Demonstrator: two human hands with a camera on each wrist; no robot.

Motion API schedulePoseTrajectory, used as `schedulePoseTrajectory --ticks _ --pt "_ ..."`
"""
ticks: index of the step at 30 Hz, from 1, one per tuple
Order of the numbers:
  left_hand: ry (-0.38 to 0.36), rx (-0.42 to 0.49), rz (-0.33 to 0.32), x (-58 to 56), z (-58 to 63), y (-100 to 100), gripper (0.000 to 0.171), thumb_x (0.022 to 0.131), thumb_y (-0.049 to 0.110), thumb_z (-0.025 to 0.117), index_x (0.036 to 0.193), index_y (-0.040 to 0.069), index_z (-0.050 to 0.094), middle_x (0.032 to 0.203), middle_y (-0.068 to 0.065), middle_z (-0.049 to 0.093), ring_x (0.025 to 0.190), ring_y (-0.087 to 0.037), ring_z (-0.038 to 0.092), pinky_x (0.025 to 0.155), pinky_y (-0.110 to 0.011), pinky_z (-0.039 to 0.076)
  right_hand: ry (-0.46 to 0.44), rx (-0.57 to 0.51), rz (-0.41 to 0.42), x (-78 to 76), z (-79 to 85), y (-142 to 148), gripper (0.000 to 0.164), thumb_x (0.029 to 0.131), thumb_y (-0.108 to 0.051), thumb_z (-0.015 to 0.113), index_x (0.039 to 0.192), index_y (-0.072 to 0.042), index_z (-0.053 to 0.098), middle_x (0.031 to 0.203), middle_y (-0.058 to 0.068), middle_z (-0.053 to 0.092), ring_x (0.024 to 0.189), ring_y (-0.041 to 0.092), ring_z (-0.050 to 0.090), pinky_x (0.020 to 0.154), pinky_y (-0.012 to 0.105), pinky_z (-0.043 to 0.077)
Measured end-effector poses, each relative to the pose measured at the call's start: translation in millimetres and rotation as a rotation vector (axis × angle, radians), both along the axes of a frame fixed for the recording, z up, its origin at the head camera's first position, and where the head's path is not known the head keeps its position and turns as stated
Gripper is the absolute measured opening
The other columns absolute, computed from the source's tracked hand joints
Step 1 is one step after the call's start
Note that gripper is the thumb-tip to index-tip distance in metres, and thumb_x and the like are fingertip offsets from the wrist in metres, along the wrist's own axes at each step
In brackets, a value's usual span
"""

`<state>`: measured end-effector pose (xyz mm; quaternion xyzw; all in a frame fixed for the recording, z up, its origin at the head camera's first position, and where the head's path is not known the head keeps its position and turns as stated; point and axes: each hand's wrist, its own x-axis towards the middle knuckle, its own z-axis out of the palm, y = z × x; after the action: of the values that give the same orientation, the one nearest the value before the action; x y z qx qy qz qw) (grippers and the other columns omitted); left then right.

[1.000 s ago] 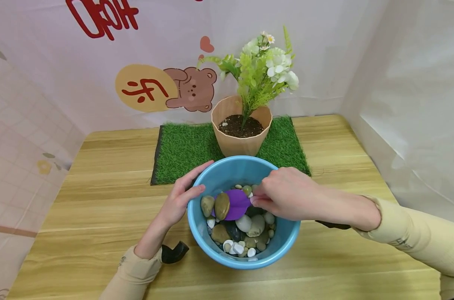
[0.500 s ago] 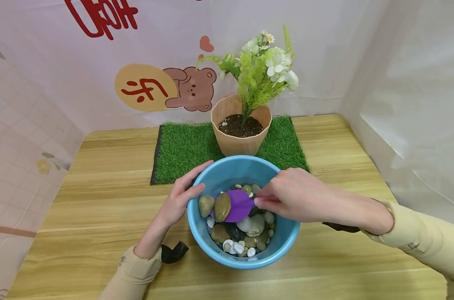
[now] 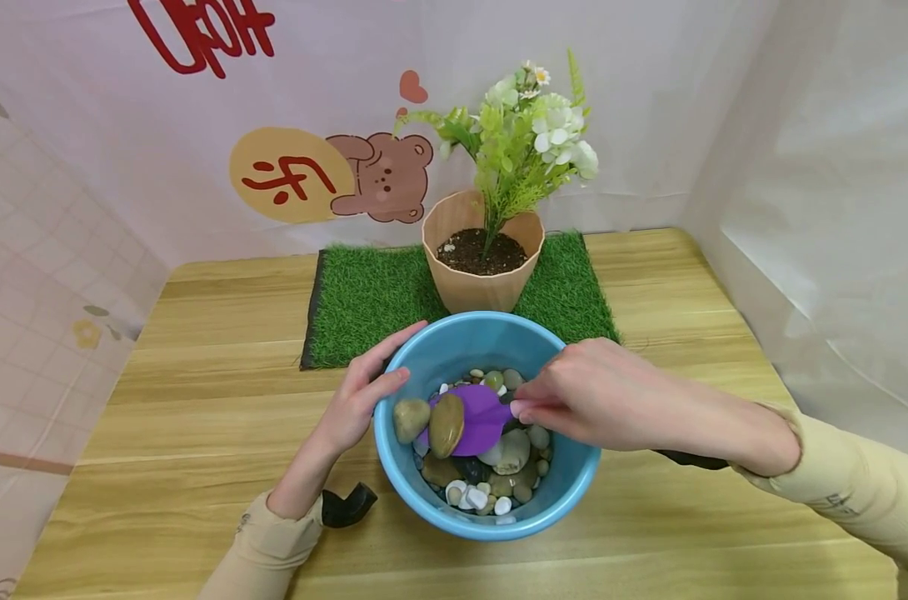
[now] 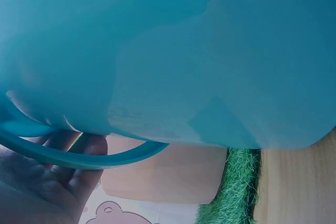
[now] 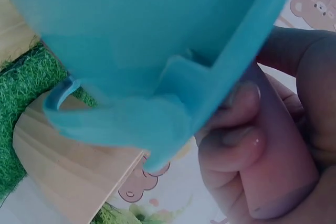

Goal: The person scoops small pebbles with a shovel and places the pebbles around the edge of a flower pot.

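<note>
A blue plastic bucket (image 3: 454,354) stands in the middle of the table, with several pebbles and stones in it. My left hand (image 3: 360,396) grips its left rim, thumb over the edge; in the left wrist view the fingers (image 4: 81,182) show at its looped side handle (image 4: 126,156). With my right hand (image 3: 585,392) I hold a small purple shovel (image 3: 484,421), its blade inside the bucket. Fingers wrap its pinkish handle in the right wrist view. A brown stone (image 3: 446,425) lies on the blade, and a tan stone (image 3: 411,419) sits beside it at the left wall.
Behind the bucket, a peach flowerpot (image 3: 484,287) with soil and white flowers (image 3: 559,133) stands on a green turf mat (image 3: 371,300). White printed cloth (image 3: 611,192) closes off the back and right of the wooden table (image 3: 222,400).
The shovel blade has shifted slightly toward me, and my right hand has moved a little right and nearer. Both stones have shifted slightly with the blade. My left hand stays at the rim.
</note>
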<state>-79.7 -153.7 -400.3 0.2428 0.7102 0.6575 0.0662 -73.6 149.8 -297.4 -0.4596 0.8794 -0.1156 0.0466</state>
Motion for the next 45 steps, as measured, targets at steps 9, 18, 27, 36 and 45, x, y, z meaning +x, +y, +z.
schedulePoseTrajectory --ticks 9,18,27,36,45 --pt "-0.002 0.0 0.0 0.3 -0.3 -0.5 0.058 0.104 0.006 0.044 0.16 -0.005 0.037 0.158 -0.036 0.046 0.133 0.002 0.059 0.106 -0.027 0.057 -0.008 -0.014 -0.039 2.7 -4.7 -3.9 0.048 0.103 -0.032 0.067 0.062 -0.027 0.044 0.057 -0.018 0.027 0.055 -0.005 0.027 0.053 0.016 0.027" --pt "0.008 0.004 0.0 -0.2 -0.3 0.3 0.058 0.104 0.005 0.044 0.16 -0.006 0.037 0.157 -0.036 0.046 0.133 0.005 0.058 0.108 -0.02 0.054 -0.076 -0.062 -0.087 6.2 -0.9 5.2 0.018 0.104 -0.034 0.066 0.094 -0.032 0.08 0.055 -0.021 0.045 0.053 -0.009 0.035 0.05 0.016 0.034" --pt "-0.007 0.013 -0.012 -0.6 -0.9 0.4 0.058 0.104 0.006 0.043 0.16 -0.006 0.035 0.158 -0.036 0.044 0.134 0.005 0.058 0.107 -0.023 0.055 -0.05 -0.057 -0.061 7.2 2.4 11.6 0.019 0.104 -0.034 0.066 0.087 -0.034 0.076 0.057 -0.023 0.045 0.056 -0.01 0.036 0.051 0.015 0.033" --pt "-0.014 0.005 -0.003 -0.6 -1.0 -0.4 0.057 0.104 0.006 0.044 0.16 -0.005 0.037 0.157 -0.036 0.045 0.132 0.003 0.06 0.105 -0.04 0.059 -0.039 -0.042 -0.029 9.1 2.1 10.9 0.014 0.102 -0.032 0.069 0.092 -0.03 0.079 0.059 -0.023 0.051 0.057 -0.011 0.039 0.055 0.014 0.038" --pt "-0.012 -0.003 0.003 -0.7 -0.8 0.1 0.058 0.103 0.006 0.044 0.16 -0.005 0.037 0.156 -0.036 0.047 0.131 0.001 0.06 0.104 -0.048 0.059 -0.03 -0.059 -0.015 9.8 -2.7 5.2 0.019 0.104 -0.034 0.066 0.089 -0.031 0.077 0.058 -0.019 0.043 0.057 -0.009 0.034 0.054 0.015 0.033"
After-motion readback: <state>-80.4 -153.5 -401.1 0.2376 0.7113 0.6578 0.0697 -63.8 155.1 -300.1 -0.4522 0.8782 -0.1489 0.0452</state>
